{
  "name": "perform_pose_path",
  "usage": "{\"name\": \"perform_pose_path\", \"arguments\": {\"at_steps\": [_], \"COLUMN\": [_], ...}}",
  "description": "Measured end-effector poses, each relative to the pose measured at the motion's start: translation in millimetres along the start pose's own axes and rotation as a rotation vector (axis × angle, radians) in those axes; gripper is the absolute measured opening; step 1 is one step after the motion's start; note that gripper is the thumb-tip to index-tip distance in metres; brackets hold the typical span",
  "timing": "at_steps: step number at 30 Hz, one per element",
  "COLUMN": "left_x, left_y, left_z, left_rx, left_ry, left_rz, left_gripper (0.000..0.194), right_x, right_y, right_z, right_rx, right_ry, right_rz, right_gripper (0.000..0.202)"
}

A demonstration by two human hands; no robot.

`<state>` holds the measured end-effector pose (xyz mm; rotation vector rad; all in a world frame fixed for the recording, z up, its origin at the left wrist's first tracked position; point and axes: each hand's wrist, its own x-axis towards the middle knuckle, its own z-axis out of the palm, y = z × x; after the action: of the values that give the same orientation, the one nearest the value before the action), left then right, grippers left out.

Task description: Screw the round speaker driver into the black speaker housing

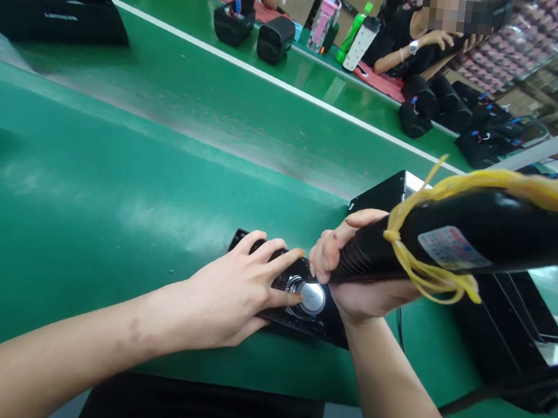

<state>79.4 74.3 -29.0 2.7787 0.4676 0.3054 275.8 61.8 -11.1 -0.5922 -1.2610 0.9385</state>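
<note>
A flat black speaker panel (pixel 297 321) lies on the green conveyor belt (pixel 110 204) near its front edge, with a round silver speaker driver (pixel 310 297) set in it. My left hand (pixel 233 294) rests flat on the panel, fingers spread, fingertips touching the driver's rim. My right hand (pixel 357 270) grips a black electric screwdriver (pixel 455 244) wrapped in yellow cord; its tip end is hidden behind my hand, just above the panel.
A black box (pixel 507 313) stands right of the panel. Black speaker housings (pixel 276 38) and bottles (pixel 323 24) sit across the belt, where other people work. A black tray (pixel 51 9) lies at the far left.
</note>
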Motion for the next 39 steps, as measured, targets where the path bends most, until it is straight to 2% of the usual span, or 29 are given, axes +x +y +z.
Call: {"name": "perform_pose_path", "arguments": {"at_steps": [7, 9, 12, 15, 17, 20, 23, 27, 37, 39], "left_x": [-2.0, -3.5, -5.9, -8.3, -9.9, -12.0, -13.8, -15.6, -15.7, -15.8], "left_y": [0.3, 0.3, 0.2, -1.0, -3.1, -6.8, -9.0, -9.0, -10.0, -10.0], "left_z": [0.5, 2.3, 5.8, 10.7, 14.7, 20.6, 23.6, 23.2, 21.9, 21.8], "left_rx": [0.013, 0.017, 0.013, 0.019, 0.034, 0.049, 0.052, 0.072, 0.099, 0.099], "left_ry": [-0.029, -0.019, -0.006, 0.013, 0.036, 0.073, 0.093, 0.069, 0.055, 0.061], "left_rz": [-0.014, -0.016, -0.022, -0.033, -0.028, -0.011, -0.008, -0.029, -0.021, -0.02], "left_gripper": [0.052, 0.052, 0.054, 0.057, 0.054, 0.051, 0.055, 0.063, 0.07, 0.067], "right_x": [5.9, 9.1, 11.5, 10.4, 9.8, 11.8, 15.1, 17.3, 5.7, 0.6], "right_y": [-4.6, -19.6, -57.3, -93.1, -104.8, -104.2, -94.4, -84.1, -80.6, -83.2], "right_z": [6.6, 2.8, -9.9, -29.9, -46.9, -72.7, -87.8, -87.3, -89.2, -87.9], "right_rx": [-0.011, -0.028, -0.127, -0.34, -0.447, -0.503, -0.501, -0.491, -0.458, -0.462], "right_ry": [0.116, 0.184, 0.28, 0.459, 0.585, 0.653, 0.675, 0.719, 0.622, 0.617], "right_rz": [0.049, -0.037, -0.209, -0.321, -0.41, -0.518, -0.512, -0.465, -0.426, -0.422], "right_gripper": [0.065, 0.068, 0.054, 0.04, 0.044, 0.061, 0.061, 0.062, 0.068, 0.068]}}
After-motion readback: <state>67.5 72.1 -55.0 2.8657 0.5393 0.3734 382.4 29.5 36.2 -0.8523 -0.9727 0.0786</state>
